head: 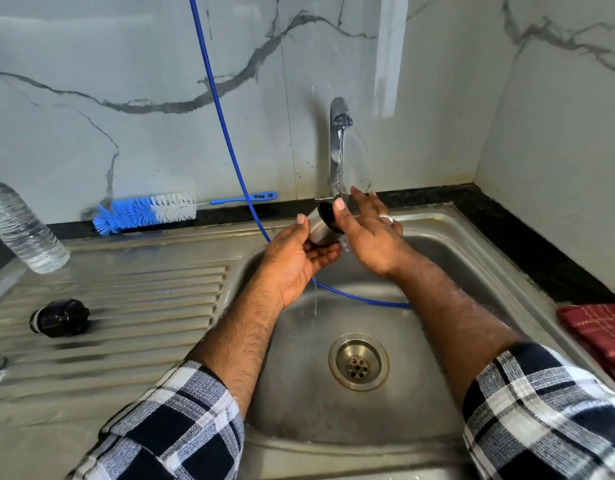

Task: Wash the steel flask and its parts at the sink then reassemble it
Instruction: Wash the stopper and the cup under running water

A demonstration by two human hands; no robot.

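- I see the steel cup [320, 227] of the flask held over the sink basin [437, 258], just under the tap [338, 133], its dark open mouth tilted up toward the thin stream of water [340, 161].
- My left hand [295, 261] cradles the cup from below and from the left: its fingers [325, 252] curl under the steel wall and the thumb lies along the side.
- My right hand [372, 233] is at the cup's mouth; its thumb presses on the black rim, while the other fingers are straight and spread beyond it, toward the wall. A pale ring shows on one of them.
- Water falls from below the hands into the basin, above the drain [358, 362].
- A black flask part [59, 318] lies on its side on the ribbed draining board, near the left edge of the sink unit, well apart from the cup.
- A blue and white bottle brush [146, 211] lies along the back edge of the table, against the marble wall.
- A blue hose [226, 133] hangs from above and runs down into the basin behind my hands.
- A clear plastic bottle [22, 230] stands tilted at the left edge; a red checked cloth [600, 334] lies at the right edge.
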